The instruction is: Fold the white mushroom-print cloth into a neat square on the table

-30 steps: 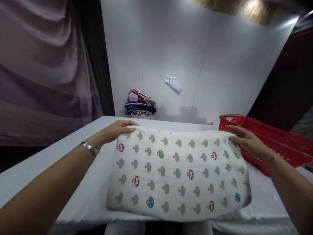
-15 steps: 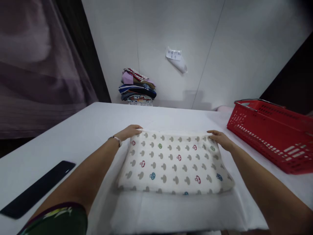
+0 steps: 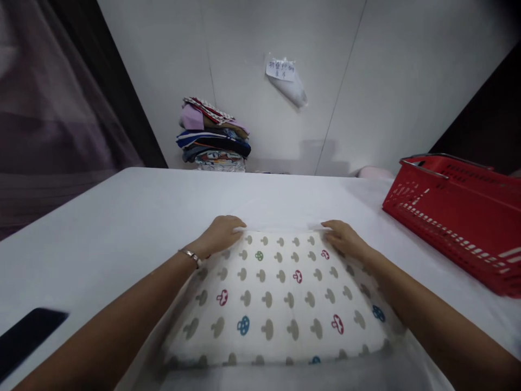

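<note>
A white cloth with a mushroom print [image 3: 285, 293] lies folded in a rectangle at the front of the white table, on a plain whitish sheet [image 3: 260, 378]. My left hand [image 3: 223, 233], with a bracelet at its wrist, pinches the far left edge of the fabric. At the far right edge, my right hand [image 3: 342, 237] is closed on the fabric too, thumb and fingers together. A thin, translucent edge of material shows between both hands, along the cloth's far side.
The red basket [image 3: 459, 217] with a metal handle stands at the right. Folded clothes [image 3: 215, 136] are stacked beyond the far edge, against the wall. A dark flat object [image 3: 30, 336] lies at the left front. A paper note [image 3: 280, 69] hangs on the wall.
Both hands have moved inward, closer together along the far edge. The printed cloth looks larger and nearer, and the view has shifted slightly.
</note>
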The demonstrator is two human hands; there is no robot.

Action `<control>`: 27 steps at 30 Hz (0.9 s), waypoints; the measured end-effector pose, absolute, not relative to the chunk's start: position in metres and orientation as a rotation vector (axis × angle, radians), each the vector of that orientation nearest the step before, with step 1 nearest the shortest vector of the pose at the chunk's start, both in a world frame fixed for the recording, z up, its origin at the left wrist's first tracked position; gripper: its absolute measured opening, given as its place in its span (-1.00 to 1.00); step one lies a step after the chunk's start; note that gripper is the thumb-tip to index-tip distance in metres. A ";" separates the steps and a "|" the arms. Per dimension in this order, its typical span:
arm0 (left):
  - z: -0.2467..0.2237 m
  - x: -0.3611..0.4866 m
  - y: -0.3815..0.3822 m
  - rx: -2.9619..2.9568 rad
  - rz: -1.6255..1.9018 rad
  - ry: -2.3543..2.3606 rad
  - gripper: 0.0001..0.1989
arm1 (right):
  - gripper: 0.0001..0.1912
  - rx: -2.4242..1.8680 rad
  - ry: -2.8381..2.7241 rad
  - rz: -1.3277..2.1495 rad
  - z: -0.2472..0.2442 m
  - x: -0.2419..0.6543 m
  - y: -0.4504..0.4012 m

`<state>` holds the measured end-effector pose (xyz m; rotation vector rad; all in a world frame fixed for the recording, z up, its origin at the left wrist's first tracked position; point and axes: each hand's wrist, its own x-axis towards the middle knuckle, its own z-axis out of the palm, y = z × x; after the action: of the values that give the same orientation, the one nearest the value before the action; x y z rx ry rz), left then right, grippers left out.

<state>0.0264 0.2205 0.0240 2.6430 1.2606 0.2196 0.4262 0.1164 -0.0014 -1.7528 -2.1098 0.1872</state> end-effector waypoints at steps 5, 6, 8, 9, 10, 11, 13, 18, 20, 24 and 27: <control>0.005 0.058 0.218 2.648 0.328 0.964 -0.65 | -0.62 -1.718 -2.252 0.344 -0.006 0.406 0.135; 0.001 0.061 0.218 2.621 0.328 0.962 -0.64 | -0.63 -1.729 -2.269 0.339 -0.006 0.404 0.137; -0.004 0.064 0.218 2.593 0.345 0.976 -0.65 | -0.68 -1.732 -2.316 0.299 -0.004 0.402 0.140; -0.006 0.065 0.218 2.595 0.366 0.980 -0.67 | -0.72 -1.728 -2.339 0.269 -0.002 0.401 0.139; -0.006 0.066 0.217 2.605 0.390 0.980 -0.70 | -0.76 -1.722 -2.362 0.233 -0.001 0.399 0.138; -0.007 0.066 0.215 2.618 0.417 0.975 -0.73 | -0.79 -1.716 -2.378 0.189 0.000 0.396 0.137; -0.007 0.066 0.212 2.640 0.475 0.954 -0.79 | -0.82 -1.697 -2.385 0.092 0.001 0.392 0.133; -0.009 0.067 0.205 2.698 0.592 0.906 -0.85 | -0.80 -1.622 -2.376 -0.117 -0.004 0.389 0.123; -0.009 0.067 0.203 2.715 0.617 0.891 -0.83 | -0.79 -1.591 -2.371 -0.149 -0.006 0.390 0.122; -0.009 0.067 0.203 2.652 0.605 0.939 -0.78 | -0.75 -1.555 -2.342 -0.118 -0.008 0.392 0.124; -0.008 0.066 0.203 2.587 0.571 1.005 -0.76 | -0.75 -1.586 -2.338 -0.088 -0.008 0.390 0.125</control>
<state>0.0665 0.2032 -0.0080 2.5875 1.0051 0.5706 0.3903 0.1249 -0.0076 -1.5857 -2.3381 -0.0885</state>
